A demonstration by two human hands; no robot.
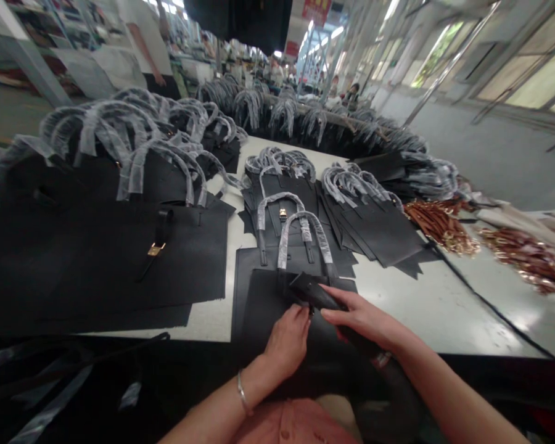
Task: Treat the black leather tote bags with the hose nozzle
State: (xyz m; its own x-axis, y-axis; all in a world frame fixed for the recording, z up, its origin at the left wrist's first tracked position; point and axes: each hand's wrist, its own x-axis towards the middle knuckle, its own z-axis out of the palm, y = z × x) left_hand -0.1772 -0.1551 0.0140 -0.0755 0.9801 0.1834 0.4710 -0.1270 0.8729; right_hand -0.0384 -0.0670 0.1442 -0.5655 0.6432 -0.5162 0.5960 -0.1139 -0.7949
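Observation:
A black leather bag panel [263, 308] lies before me, with a plastic-wrapped handle [284, 246] arching up from its top edge. My right hand [363, 317] is closed round a black leather strap [317, 295]; the strap crosses the panel near the handle's base and hangs down past the hand, with a shiny metal piece on its lower part. Close by, my left hand [287, 342] has its fingers pinched together at the strap's lower side. What sits between those fingertips is hidden.
Black bag panels with wrapped handles [139, 148] lie piled at left, one bearing a gold buckle [156, 249]. More panels [383, 228] are stacked right of centre. Brown straps with gold hardware [444, 228] lie at right. A black cord [485, 302] crosses the white table [398, 296]. A person [148, 43] stands behind.

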